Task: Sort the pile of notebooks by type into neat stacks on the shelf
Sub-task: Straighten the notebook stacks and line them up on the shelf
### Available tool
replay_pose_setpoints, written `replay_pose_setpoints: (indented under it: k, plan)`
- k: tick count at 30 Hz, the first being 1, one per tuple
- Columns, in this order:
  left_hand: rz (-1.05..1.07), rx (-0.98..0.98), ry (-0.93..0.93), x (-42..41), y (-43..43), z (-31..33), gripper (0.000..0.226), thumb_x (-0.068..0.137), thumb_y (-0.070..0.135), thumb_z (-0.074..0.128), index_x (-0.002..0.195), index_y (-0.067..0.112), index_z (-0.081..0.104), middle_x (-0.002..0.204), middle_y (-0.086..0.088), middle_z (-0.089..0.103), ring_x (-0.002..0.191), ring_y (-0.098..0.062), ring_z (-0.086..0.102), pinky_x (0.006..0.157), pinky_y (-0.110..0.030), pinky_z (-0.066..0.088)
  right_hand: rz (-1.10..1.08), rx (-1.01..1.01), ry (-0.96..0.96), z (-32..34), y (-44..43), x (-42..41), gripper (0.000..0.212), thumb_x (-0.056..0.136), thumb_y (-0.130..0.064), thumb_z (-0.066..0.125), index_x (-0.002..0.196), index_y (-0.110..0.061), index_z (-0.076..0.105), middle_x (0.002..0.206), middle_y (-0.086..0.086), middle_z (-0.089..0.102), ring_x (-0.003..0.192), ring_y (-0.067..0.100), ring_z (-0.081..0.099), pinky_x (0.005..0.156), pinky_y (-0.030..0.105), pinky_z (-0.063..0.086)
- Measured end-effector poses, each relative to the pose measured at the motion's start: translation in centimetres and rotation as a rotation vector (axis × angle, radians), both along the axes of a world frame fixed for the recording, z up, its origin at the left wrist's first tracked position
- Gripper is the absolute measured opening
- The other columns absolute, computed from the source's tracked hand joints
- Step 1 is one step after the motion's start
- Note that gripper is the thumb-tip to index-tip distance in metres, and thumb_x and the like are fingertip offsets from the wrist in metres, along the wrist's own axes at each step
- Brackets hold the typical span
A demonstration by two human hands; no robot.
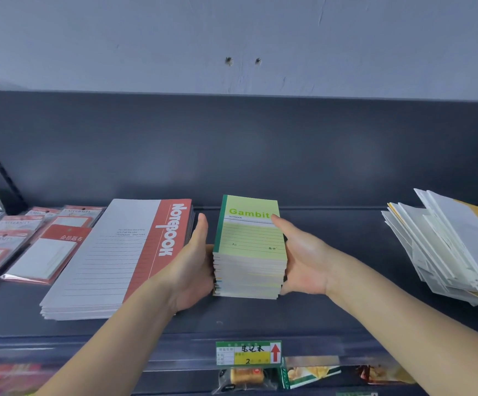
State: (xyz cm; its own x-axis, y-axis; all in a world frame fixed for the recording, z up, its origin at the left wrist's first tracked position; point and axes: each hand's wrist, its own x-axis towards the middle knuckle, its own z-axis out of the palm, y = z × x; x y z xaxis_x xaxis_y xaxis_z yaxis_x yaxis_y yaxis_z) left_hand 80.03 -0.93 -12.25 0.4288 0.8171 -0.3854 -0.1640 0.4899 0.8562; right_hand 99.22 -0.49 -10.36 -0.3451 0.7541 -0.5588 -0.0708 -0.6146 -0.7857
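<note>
- On the shelf (332, 315), left hand (195, 270) and right hand (303, 261) press flat against the green stack (249, 252), squaring it
- Red-spined notebooks (117, 258) already stacked; loose pile (446, 247) at right still unsorted

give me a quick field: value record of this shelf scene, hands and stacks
left hand: flat against the left side of the green stack
right hand: pressed on the stack's right side, thumb on the top cover
green stack: small "Gambit" notebooks, squared, on the shelf
red stack: large "Notebook" pads, left of the green stack
unsorted pile: white and yellow books, slumped, far right
packaged pads: far left
price tag: shelf front edge
</note>
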Motion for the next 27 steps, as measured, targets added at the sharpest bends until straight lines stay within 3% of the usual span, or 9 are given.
replay_pose_setpoints:
  k: [4, 7, 11, 15, 17, 19, 21, 23, 27]
  plan:
    - [-0.084, 0.034, 0.047, -1.2, 0.0, -0.1, 0.091, 0.081, 0.08, 0.01, 0.127, 0.019, 0.059, 0.128, -0.002, 0.065, 0.123, -0.02, 0.057, 0.113, -0.039, 0.032, -0.035, -0.021, -0.036, -0.7, 1.2, 1.1, 0.066, 0.086, -0.067, 0.04, 0.127, -0.018, 0.059, 0.123, 0.007, 0.065, 0.116, 0.026, 0.057, 0.101, 0.048, 0.041]
    - [-0.098, 0.102, 0.139, -2.2, -0.4, -0.6, 0.07, 0.088, 0.072, 0.015, 0.12, 0.03, 0.061, 0.126, 0.008, 0.065, 0.121, -0.009, 0.057, 0.115, -0.034, 0.031, -0.171, 0.001, -0.053, -2.0, 2.8, 1.9, 0.086, 0.085, -0.067, 0.043, 0.143, -0.004, 0.037, 0.138, 0.01, 0.052, 0.129, 0.026, 0.047, 0.108, 0.045, 0.035]
    - [-0.096, 0.263, 0.347, -2.0, -1.9, -0.1, 0.054, 0.076, 0.066, 0.041, 0.121, 0.039, 0.054, 0.124, 0.021, 0.064, 0.122, -0.001, 0.055, 0.113, -0.029, 0.034, -0.265, 0.081, -0.003, -2.6, 4.7, 1.8, 0.068, 0.091, -0.062, 0.04, 0.133, -0.01, 0.051, 0.127, 0.006, 0.061, 0.119, 0.024, 0.056, 0.101, 0.041, 0.043]
    - [0.065, 0.332, 0.422, -1.5, -1.7, 1.1, 0.098, 0.065, 0.085, 0.053, 0.145, 0.03, 0.036, 0.147, 0.011, 0.045, 0.135, -0.013, 0.043, 0.113, -0.039, 0.034, -0.263, 0.148, 0.038, -2.2, 5.7, 0.8, 0.047, 0.094, -0.05, 0.046, 0.121, -0.016, 0.064, 0.119, 0.006, 0.068, 0.115, 0.028, 0.06, 0.099, 0.045, 0.047]
    - [0.135, 0.278, 0.412, -1.0, -1.4, 2.0, 0.073, 0.084, 0.062, 0.053, 0.142, 0.02, 0.04, 0.141, 0.001, 0.052, 0.129, -0.02, 0.049, 0.104, -0.037, 0.044, -0.274, 0.165, 0.038, -1.8, 5.8, 0.4, 0.04, 0.095, -0.042, 0.049, 0.118, -0.014, 0.066, 0.117, 0.009, 0.069, 0.117, 0.031, 0.06, 0.101, 0.047, 0.045]
    - [0.155, 0.252, 0.424, -0.2, -1.1, 2.4, 0.026, 0.1, 0.026, 0.044, 0.12, 0.014, 0.056, 0.114, -0.001, 0.067, 0.102, -0.015, 0.064, 0.091, -0.035, 0.053, -0.283, 0.164, 0.03, -1.4, 5.9, 0.3, 0.037, 0.096, -0.036, 0.049, 0.12, -0.012, 0.064, 0.119, 0.011, 0.067, 0.111, 0.032, 0.063, 0.095, 0.043, 0.049]
    - [0.106, 0.277, 0.427, 0.5, -1.1, 2.8, 0.027, 0.101, 0.011, 0.035, 0.114, 0.013, 0.058, 0.103, 0.0, 0.071, 0.092, -0.016, 0.066, 0.095, -0.041, 0.052, -0.263, 0.161, 0.028, -1.0, 5.7, 0.2, 0.039, 0.094, -0.034, 0.047, 0.12, -0.011, 0.063, 0.122, 0.013, 0.065, 0.105, 0.031, 0.063, 0.086, 0.04, 0.051]
    - [0.092, 0.285, 0.444, 0.8, -1.2, 3.0, 0.031, 0.101, 0.008, 0.031, 0.115, 0.012, 0.058, 0.103, 0.001, 0.071, 0.092, -0.015, 0.066, 0.093, -0.038, 0.053, -0.226, 0.16, 0.032, -0.7, 5.4, 0.2, 0.037, 0.094, -0.033, 0.048, 0.12, -0.01, 0.063, 0.12, 0.012, 0.066, 0.107, 0.03, 0.063, 0.085, 0.038, 0.052]
    - [0.131, 0.319, 0.563, 0.9, -1.0, 3.5, 0.018, 0.1, 0.01, 0.034, 0.099, 0.006, 0.052, 0.093, -0.003, 0.065, 0.085, -0.017, 0.062, 0.078, -0.031, 0.051, -0.209, 0.193, -0.062, -0.4, 5.0, 0.2, 0.027, 0.094, -0.021, 0.051, 0.116, -0.009, 0.064, 0.119, 0.009, 0.067, 0.11, 0.026, 0.061, 0.101, 0.041, 0.046]
